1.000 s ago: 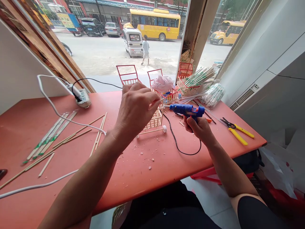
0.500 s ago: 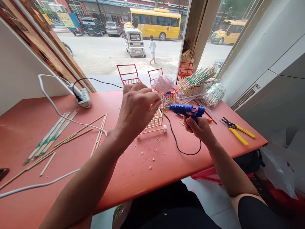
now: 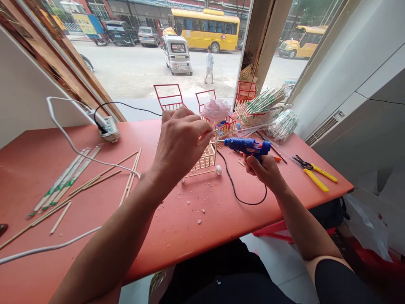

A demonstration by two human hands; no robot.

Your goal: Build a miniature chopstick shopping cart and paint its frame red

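My right hand (image 3: 264,169) is wrapped round the grip of a blue hot glue gun (image 3: 247,145), its nozzle pointing left. The nozzle tip is at the upper corner of a small cart of pale wooden sticks (image 3: 205,159), close to my left fingertips. My left hand (image 3: 185,141) is closed in a pinch above this cart, with a bit of pale wooden stick showing at the fingertips. The hand hides much of the cart's left side and most of what it pinches. A white wheel (image 3: 218,170) shows at the cart's lower right.
Red-trimmed stick carts (image 3: 171,95) stand behind, one holding pink-white cloth (image 3: 217,109). Bundled sticks (image 3: 265,101) and yellow-handled pliers (image 3: 319,173) lie right. Loose sticks (image 3: 91,181) and a white cable (image 3: 72,145) are left. The glue gun's black cord (image 3: 232,185) loops over the red table (image 3: 177,236).
The glue gun and both hands keep nearly the same place at the cart's corner. The view has shifted slightly. Outside, a walking person has moved right.
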